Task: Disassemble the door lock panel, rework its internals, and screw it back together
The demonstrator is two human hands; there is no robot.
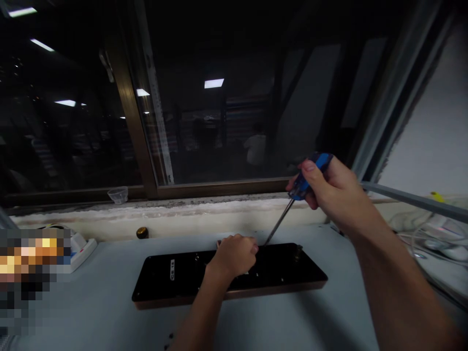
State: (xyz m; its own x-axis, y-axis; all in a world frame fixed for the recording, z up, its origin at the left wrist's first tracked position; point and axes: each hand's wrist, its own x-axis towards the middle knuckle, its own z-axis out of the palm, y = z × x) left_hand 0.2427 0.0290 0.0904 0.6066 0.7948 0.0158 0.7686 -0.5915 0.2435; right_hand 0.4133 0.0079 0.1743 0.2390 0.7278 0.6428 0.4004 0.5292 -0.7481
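Observation:
My right hand [329, 185] is wrapped round the blue handle of a screwdriver [280, 222]. Its metal shaft slants down and left to a long black panel [183, 273] with copper-coloured sides, lying on the table. The tip meets the panel near my left hand's fingers, but exactly what it touches is too small to tell. My left hand [234, 256] rests on the middle of the panel with fingers curled closed; whatever they grip is hidden. A white label [172, 269] marks the panel's left part, and a small metal post [299, 252] stands near its right end.
On the pale blue table [95, 312] sits a round dark and gold knob [142, 232] near the wall. A clear plastic cup [118, 195] stands on the window sill. At the left is a white power strip [86, 253]; tangled cables [427, 239] lie at the right.

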